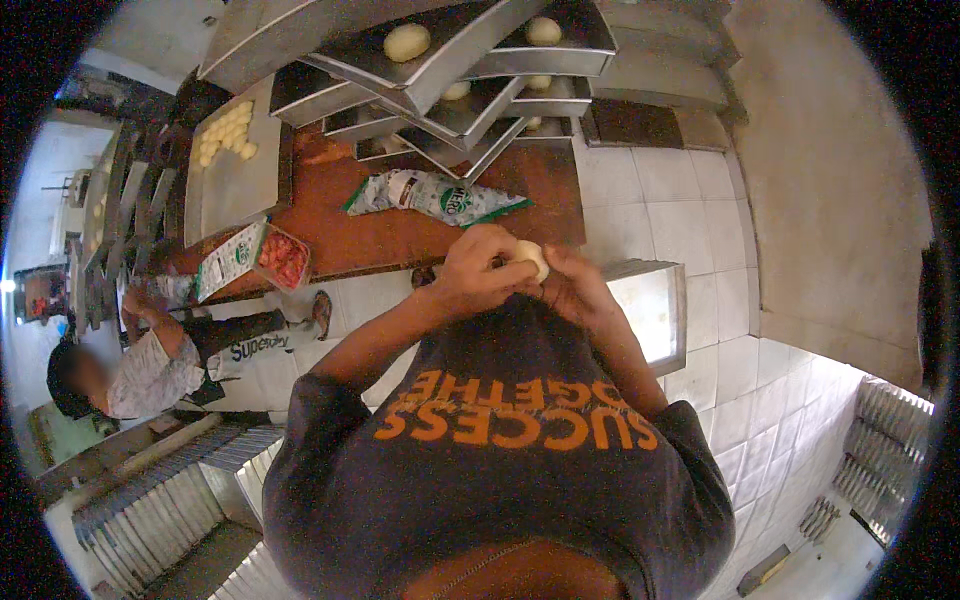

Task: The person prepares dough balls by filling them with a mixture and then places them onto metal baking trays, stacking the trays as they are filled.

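Note:
Close to my body, by the front edge of the wooden table (330, 240), my left hand (480, 268) and my right hand (578, 295) are closed around a pale round dough piece (531, 258). A green-and-white piping bag (433, 197) lies just beyond my hands. To the left are a clear tub of red filling (283, 258) and a green-and-white carton or packet (228, 263). A metal tray (232, 203) at the back left holds several small dough balls (226, 130).
Stacked metal trays (460, 65) with larger dough balls stand at the back. A co-worker (150, 370) works at the left beside more racked trays (140, 200). A metal tray or box (655, 325) is low at my right. More trays (160, 500) are stacked behind.

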The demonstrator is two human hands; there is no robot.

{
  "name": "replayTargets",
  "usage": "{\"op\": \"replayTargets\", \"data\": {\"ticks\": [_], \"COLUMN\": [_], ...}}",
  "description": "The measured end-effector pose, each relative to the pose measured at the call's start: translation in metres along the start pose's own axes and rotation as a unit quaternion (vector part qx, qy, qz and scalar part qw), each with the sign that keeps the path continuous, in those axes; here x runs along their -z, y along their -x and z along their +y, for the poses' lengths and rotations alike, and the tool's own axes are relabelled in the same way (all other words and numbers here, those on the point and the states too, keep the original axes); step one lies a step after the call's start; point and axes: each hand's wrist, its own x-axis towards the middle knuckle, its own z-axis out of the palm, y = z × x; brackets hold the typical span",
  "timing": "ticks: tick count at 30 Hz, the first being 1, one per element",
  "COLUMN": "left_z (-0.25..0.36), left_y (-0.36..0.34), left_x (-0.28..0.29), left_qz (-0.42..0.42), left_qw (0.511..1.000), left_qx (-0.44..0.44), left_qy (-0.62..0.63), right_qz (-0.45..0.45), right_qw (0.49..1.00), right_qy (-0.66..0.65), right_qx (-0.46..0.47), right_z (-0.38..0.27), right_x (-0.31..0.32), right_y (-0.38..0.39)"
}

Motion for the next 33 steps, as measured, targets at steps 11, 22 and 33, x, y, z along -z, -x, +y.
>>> {"op": "replayTargets", "data": {"ticks": [11,22,33], "left_z": [-0.018,-0.033,-0.095], "left_y": [0.029,0.116,0.189], "left_x": [0.025,0.081,0.165], "left_qz": [0.087,0.297,0.338], "left_qw": [0.984,0.829,0.810], "left_qx": [0.144,0.469,0.479], "left_qy": [0.060,0.070,-0.003], "right_qz": [0.011,-0.091,-0.105], "right_qw": [0.996,0.742,0.326], "right_qy": [0.073,0.570,0.889], "right_qx": [-0.053,0.341,0.304], "right_z": [0.009,-0.160,-0.174], "right_x": [-0.003,-0.215,-0.310], "right_y": [-0.040,-0.053,-0.255]}}
